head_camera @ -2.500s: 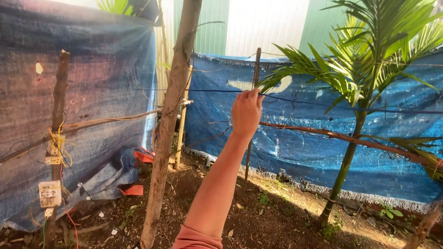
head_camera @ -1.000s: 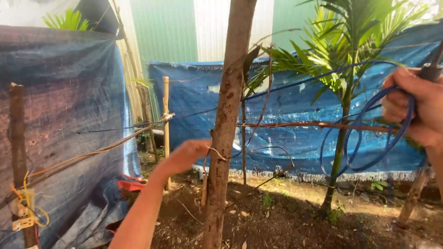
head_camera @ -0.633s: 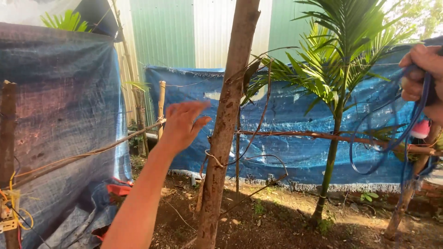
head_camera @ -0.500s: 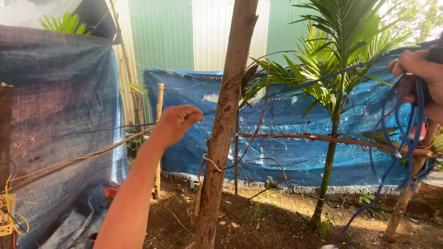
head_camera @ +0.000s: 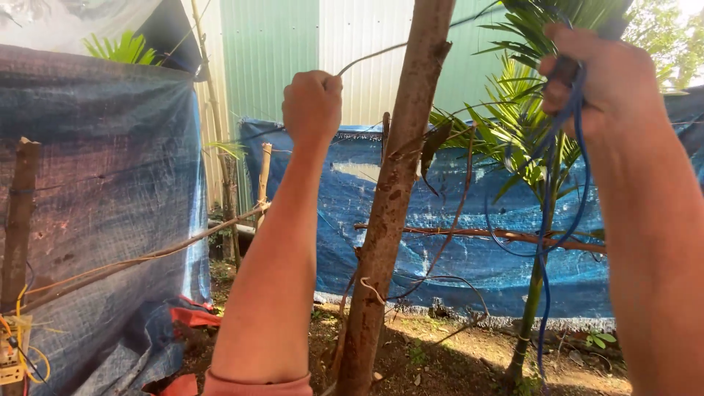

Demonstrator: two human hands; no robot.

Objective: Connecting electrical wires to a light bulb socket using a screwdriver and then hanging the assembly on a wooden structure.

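My left hand is raised in a fist, closed on a thin grey wire that arcs up and right past the slanted tree trunk. My right hand is held high at the right, gripping a bundle of blue cable whose loops hang down below the fist. The trunk stands between my two arms.
Blue tarpaulin hangs as a fence at the left and across the back. A small palm grows at the right. A wooden post with yellow wires stands at the far left. A green corrugated wall rises behind.
Both hands rose higher. My left hand went from open near the trunk to a fist on the wire. The blue cable loops now hang closer to the camera.
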